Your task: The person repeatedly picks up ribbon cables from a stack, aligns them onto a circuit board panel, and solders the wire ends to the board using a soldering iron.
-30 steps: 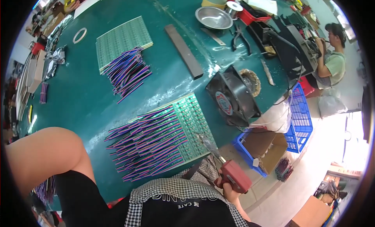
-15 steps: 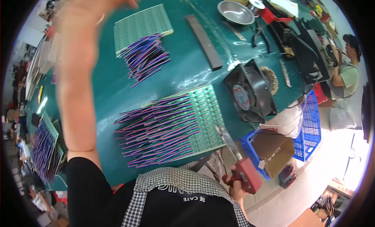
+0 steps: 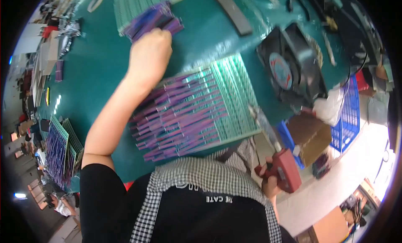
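My left hand (image 3: 151,50) is curled over the near end of a loose bundle of thin purple, blue and black wires (image 3: 153,18); the fingertips are hidden under the hand. That bundle lies on a stack of pale green circuit board panels (image 3: 144,2). Nearer me, another green circuit board panel (image 3: 237,98) has rows of wires (image 3: 182,117) stretching to the left across it. In my right hand (image 3: 271,182), at the lower right, is a red soldering gun (image 3: 287,171), my fingers wrapped round its grip. Its metal tip points up and left, near the panel's right edge.
A black fan (image 3: 289,67) stands right of the panel, and a flat grey bar (image 3: 232,12) lies beyond it. Wired boards (image 3: 58,147) stand at the table's left edge. A blue crate (image 3: 346,117) and a cardboard box (image 3: 310,136) sit beside the table at right.
My left hand has come down from the far left to the loose wire bundle. The view has shifted, moving the table's things upward. The soldering gun stays in my right hand.
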A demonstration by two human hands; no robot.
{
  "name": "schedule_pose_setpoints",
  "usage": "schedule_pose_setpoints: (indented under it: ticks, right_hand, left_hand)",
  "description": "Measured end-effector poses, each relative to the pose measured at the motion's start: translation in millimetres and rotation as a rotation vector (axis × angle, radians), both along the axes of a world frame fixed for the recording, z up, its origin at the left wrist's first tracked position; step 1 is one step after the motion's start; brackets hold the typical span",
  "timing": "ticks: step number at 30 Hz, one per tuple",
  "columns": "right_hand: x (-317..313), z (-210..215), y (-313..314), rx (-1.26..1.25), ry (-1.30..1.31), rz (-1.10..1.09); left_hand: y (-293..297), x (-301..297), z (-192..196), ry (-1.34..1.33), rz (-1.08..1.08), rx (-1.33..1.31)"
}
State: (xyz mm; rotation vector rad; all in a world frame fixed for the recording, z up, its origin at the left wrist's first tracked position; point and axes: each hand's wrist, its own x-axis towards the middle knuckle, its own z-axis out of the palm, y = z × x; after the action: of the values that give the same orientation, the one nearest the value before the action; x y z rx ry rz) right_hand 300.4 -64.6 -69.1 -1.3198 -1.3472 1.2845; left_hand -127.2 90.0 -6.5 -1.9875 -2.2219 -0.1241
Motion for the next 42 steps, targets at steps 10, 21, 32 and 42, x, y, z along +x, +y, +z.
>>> schedule_pose_setpoints:
  ticks: [10, 21, 32, 42]
  right_hand:
    - [-35, 49, 22, -0.119, 0.166, -0.008]
    - [-32, 49, 23, -0.196, 0.200, -0.008]
    - [-5, 47, 16, -0.119, -0.178, 0.214]
    - [17, 32, 6, 0.014, -0.249, 0.286]
  left_hand:
    - [11, -13, 4, 0.290, -0.068, -0.014]
    - [-83, 119, 25, -0.362, -0.603, 0.066]
    - [-88, 115, -7, -0.318, -0.586, 0.209]
    - [-92, 119, -4, -0.378, -0.560, 0.181]
